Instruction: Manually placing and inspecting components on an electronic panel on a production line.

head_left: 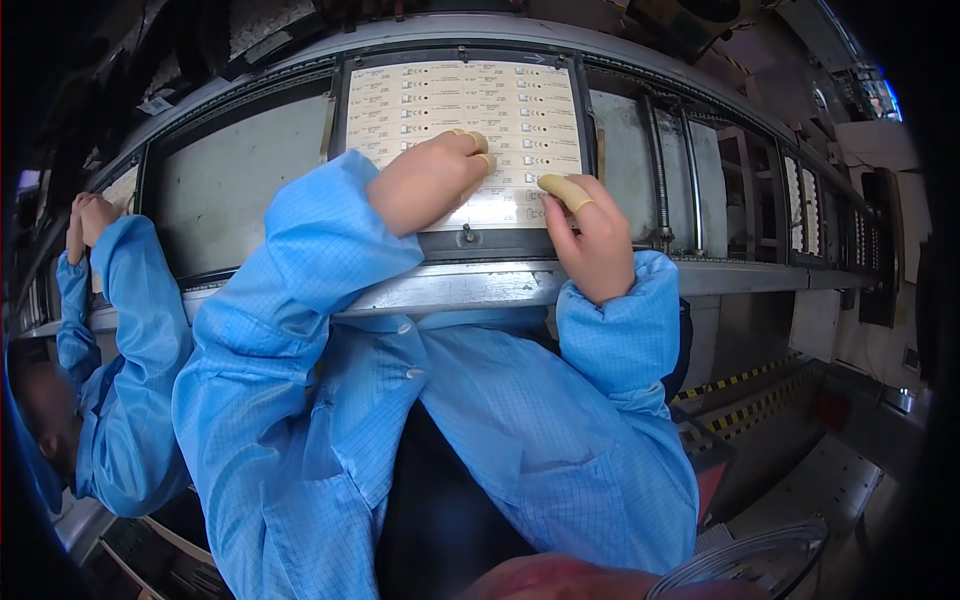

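A framed panel lies before me, covered with rows of pale printed label strips; its nearest rows look greyer and shinier. My left hand rests over the middle of the panel, its fingers curled down and wearing yellow finger cots. Whatever those fingertips hold, if anything, is hidden. At the panel's right near edge is my right hand. Its index finger, in a long yellow cot, and its thumb come close together at the end of a strip. I cannot make out what lies between them.
The panel sits on a conveyor with a metal front rail and chains along its sides. Right of it are a threaded rod and a smooth rod. At my left a co-worker in a blue smock has both hands at the line.
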`<state>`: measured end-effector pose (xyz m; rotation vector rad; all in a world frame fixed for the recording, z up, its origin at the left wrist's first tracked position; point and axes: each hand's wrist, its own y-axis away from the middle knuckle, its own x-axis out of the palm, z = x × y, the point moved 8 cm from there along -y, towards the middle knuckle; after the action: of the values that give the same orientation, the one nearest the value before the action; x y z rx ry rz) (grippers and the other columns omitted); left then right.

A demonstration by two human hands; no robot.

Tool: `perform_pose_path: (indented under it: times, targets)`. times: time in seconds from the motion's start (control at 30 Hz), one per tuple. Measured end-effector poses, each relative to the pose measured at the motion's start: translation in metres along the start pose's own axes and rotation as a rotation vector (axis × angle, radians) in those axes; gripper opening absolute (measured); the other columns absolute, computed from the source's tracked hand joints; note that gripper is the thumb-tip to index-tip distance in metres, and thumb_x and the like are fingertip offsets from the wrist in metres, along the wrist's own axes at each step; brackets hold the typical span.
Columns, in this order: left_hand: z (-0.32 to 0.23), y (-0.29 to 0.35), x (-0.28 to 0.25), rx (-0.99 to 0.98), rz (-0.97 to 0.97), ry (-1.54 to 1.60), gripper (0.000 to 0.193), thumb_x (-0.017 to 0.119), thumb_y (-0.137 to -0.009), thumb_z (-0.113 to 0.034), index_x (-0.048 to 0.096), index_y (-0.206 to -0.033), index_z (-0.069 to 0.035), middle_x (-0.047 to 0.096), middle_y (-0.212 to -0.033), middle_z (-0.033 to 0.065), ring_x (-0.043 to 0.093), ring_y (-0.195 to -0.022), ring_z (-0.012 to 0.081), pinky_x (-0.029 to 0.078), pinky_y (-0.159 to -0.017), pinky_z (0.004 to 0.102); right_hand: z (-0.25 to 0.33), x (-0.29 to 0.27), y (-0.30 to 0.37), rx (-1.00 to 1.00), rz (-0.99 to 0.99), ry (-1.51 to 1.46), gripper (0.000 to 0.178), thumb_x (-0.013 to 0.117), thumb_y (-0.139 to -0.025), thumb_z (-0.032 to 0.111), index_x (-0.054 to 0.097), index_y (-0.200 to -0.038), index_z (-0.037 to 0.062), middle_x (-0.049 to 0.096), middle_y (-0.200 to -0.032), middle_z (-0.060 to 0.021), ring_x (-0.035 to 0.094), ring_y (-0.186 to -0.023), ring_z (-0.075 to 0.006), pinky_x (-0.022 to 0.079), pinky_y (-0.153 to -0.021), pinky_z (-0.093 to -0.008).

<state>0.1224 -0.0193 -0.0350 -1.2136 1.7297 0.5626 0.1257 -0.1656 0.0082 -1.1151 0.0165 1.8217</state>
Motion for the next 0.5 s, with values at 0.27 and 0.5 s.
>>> perform_pose_path:
  times: [0.27,0.5]
  targets:
    - [-0.003,0.048,-0.061,-0.164,-0.179,0.056,0.04,0.063,-0.072,-0.005,0.057,-0.112,0.0,0.055,-0.112,0.0174,0.053,-0.102,0.0346,0.044,-0.09,0.037,0.0,0.037,-0.028,0.035,0.259,0.031,0.019,0.062,-0.08,0.005,0.062,-0.098,0.0011,0.058,-0.087,-0.0114,0.06,-0.075,-0.0271,0.05,-0.068,-0.0334]
    - [0.01,0.058,-0.04,-0.377,-0.172,0.222,0.026,0.064,-0.074,-0.005,0.061,-0.098,0.002,0.06,-0.098,0.0174,0.057,-0.092,0.0347,0.045,-0.085,0.0386,0.0,0.076,-0.037,-0.055,0.374,0.164,0.016,0.061,-0.079,0.009,0.062,-0.095,0.0047,0.057,-0.088,-0.0125,0.057,-0.085,-0.0313,0.048,-0.076,-0.0371]
